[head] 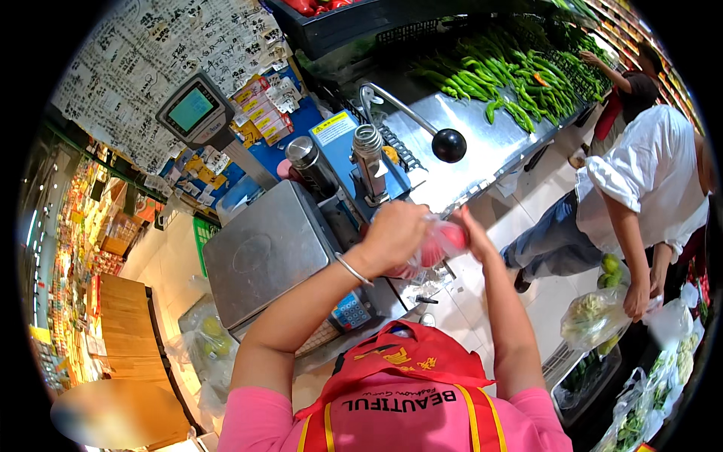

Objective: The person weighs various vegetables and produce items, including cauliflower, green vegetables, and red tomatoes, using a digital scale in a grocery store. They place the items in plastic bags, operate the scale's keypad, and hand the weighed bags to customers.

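My left hand grips the gathered top of a clear plastic bag with red produce inside, whose kind I cannot tell. My right hand is against the bag's right side with the fingers raised. The bag hangs in front of a blue bag-sealing device with a metal spring and a lever ending in a black ball knob. Left of my hands lies the steel plate of a weighing scale, its display on a post behind. A steel thermos stands between scale and device.
Green chili peppers lie on a metal counter. At the right a person in a white shirt holds bagged vegetables; another person reaches towards greens farther back. Bagged green fruit sits below the scale. A wooden counter stands at left.
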The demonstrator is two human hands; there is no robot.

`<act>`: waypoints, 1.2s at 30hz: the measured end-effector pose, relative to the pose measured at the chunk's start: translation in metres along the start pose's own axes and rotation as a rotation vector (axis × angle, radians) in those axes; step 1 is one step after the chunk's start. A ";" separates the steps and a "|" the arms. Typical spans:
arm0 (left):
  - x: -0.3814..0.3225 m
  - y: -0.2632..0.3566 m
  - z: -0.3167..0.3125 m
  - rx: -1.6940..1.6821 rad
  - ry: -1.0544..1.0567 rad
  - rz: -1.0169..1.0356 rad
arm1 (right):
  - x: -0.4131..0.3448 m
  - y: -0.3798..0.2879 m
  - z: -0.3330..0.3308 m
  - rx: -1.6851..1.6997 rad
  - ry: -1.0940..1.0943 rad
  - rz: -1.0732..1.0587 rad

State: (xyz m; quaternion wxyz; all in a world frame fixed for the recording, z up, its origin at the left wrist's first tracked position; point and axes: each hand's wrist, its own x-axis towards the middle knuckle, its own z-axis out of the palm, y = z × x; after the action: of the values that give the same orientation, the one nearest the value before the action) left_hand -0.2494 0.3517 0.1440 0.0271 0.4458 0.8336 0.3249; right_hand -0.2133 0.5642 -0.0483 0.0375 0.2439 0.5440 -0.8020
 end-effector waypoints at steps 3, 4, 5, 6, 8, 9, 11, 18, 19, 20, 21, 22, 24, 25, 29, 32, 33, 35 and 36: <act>-0.007 0.021 0.022 -0.038 -0.020 0.142 | -0.011 0.033 -0.021 0.006 -0.065 -0.084; -0.013 0.028 0.020 -0.092 -0.050 0.112 | -0.030 0.027 -0.022 -0.013 -0.087 -0.059; -0.018 0.035 0.018 -0.146 -0.084 0.089 | -0.049 0.023 -0.023 -0.029 -0.102 -0.037; -0.022 0.040 0.015 -0.227 -0.104 0.063 | -0.066 0.026 -0.027 -0.077 -0.060 -0.064; -0.036 0.048 0.008 -0.385 -0.127 -0.006 | -0.104 0.034 -0.030 -0.132 -0.015 -0.089; -0.044 0.053 0.006 -0.445 -0.102 0.007 | -0.124 0.039 -0.028 -0.139 -0.011 -0.084; -0.059 0.062 -0.005 -0.499 -0.094 0.071 | -0.163 0.046 -0.017 -0.109 0.047 -0.037; -0.108 0.066 -0.102 -0.722 -0.189 -0.097 | -0.200 0.024 0.096 -0.078 -0.106 -0.044; -0.120 0.062 -0.116 -0.724 -0.051 -0.152 | -0.187 0.029 0.110 -0.144 -0.148 -0.105; -0.131 0.056 -0.129 -0.726 0.087 -0.207 | -0.177 0.023 0.135 -0.118 -0.196 -0.119; -0.145 0.051 -0.154 -0.733 0.103 -0.381 | -0.165 0.016 0.164 -0.090 -0.252 -0.134; -0.155 0.046 -0.167 -0.793 0.219 -0.422 | -0.154 0.011 0.191 -0.059 -0.275 -0.165; -0.170 0.036 -0.185 -0.836 0.476 -0.386 | -0.130 0.002 0.239 -0.037 -0.317 -0.260; -0.176 0.028 -0.196 -0.822 0.556 -0.356 | -0.117 0.001 0.262 -0.051 -0.341 -0.317; -0.188 -0.008 -0.220 -0.720 0.706 -0.292 | -0.071 -0.009 0.326 -0.106 -0.412 -0.366; -0.196 -0.034 -0.209 -0.679 0.823 -0.433 | -0.038 0.004 0.346 -0.424 -0.349 -0.548; -0.201 -0.044 -0.210 -0.685 0.806 -0.415 | -0.037 0.005 0.350 -0.545 -0.308 -0.595; -0.208 -0.062 -0.216 -0.696 0.764 -0.371 | -0.035 0.001 0.352 -0.683 -0.293 -0.759; -0.206 -0.072 -0.219 -0.728 0.670 -0.354 | -0.033 0.002 0.352 -0.693 -0.299 -0.835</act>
State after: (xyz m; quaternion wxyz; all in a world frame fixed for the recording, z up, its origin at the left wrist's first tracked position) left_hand -0.2512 0.0535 0.2255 -0.0333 0.1316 0.6925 0.7085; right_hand -0.3071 0.2436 0.0663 -0.1286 -0.1350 0.8149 -0.5489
